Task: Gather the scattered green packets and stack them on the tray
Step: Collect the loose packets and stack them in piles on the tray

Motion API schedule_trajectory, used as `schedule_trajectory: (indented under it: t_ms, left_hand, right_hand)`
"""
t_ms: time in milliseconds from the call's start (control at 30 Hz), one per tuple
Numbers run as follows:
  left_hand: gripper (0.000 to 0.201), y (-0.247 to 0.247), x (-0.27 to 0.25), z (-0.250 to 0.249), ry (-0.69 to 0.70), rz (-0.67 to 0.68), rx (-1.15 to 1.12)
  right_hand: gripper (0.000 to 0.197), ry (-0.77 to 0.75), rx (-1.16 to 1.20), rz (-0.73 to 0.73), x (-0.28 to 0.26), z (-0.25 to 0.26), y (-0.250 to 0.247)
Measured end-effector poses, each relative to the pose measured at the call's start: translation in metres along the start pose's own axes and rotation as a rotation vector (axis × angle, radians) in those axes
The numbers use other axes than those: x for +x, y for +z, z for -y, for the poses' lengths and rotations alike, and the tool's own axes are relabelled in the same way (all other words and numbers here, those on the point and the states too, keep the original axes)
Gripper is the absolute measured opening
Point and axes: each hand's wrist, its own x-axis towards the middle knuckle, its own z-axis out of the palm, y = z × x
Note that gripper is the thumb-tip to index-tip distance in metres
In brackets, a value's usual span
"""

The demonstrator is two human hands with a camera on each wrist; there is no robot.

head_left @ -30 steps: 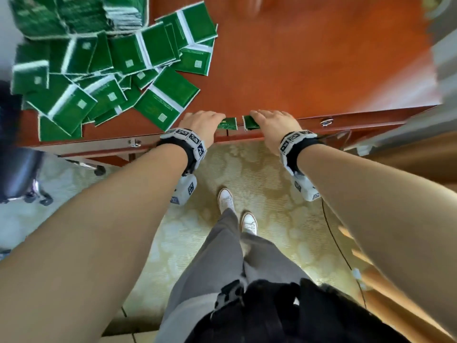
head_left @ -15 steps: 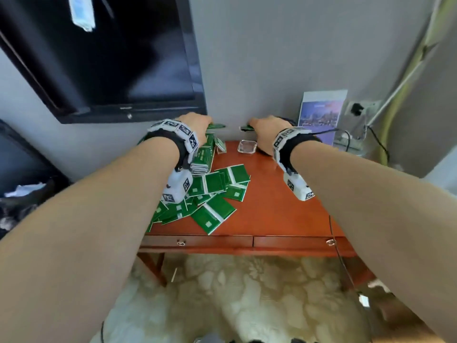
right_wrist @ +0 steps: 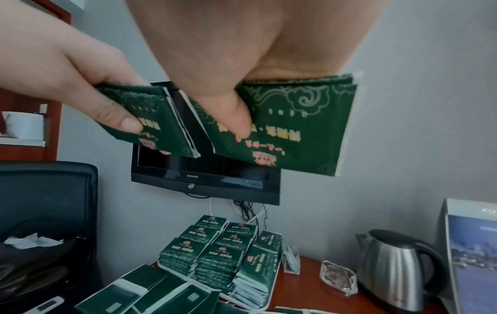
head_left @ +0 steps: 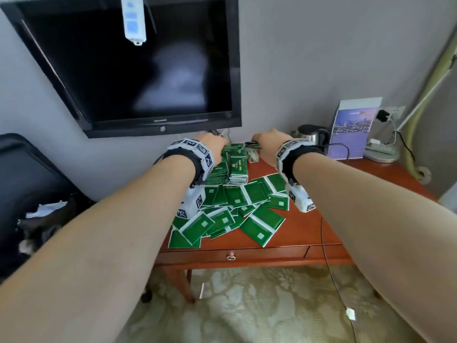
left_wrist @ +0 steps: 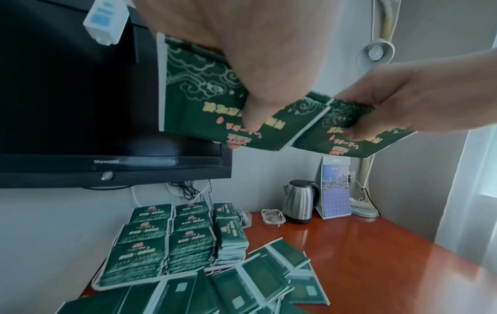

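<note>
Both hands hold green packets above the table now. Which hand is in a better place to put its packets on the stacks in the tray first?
Left, probably. In the head view the left hand with its packets hangs directly over the stacks on the tray. The right hand, pinching its own packets, sits further right, towards the kettle.

— Where's the light coming from?
— Soft daylight from the right; it puts a pale sheen on the desk (left_wrist: 376, 255).
— Sharpness?
— Wrist views are soft, the television (head_left: 138, 70) glares faintly, and edges bend strongly.
</note>
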Motion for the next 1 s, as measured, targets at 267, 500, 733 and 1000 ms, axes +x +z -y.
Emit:
schedule_trajectory:
  t_ms: [267,500,733,1000]
  left_hand:
    - [0.054,0.068,0.02,0.087,0.022,0.154,-0.071]
    - [0.06,0.123,0.088,0.13,0.037,0.223,-0.104]
    - [0.05,0.154,0.177,0.176,0.064,0.272,-0.078]
    - [0.044,0.201,0.225,0.209,0.031,0.366,-0.163]
  right_hand:
    - [0.043,0.017,0.019,0.113,0.049,0.072,0.041]
    - [0.05,0.018,0.03,0.155,0.142,0.081,0.08]
    - [0.053,0.015,0.061,0.254,0.248,0.073,0.124]
    - [0.051,0.017,0.061,0.358,0.32,0.066,0.161]
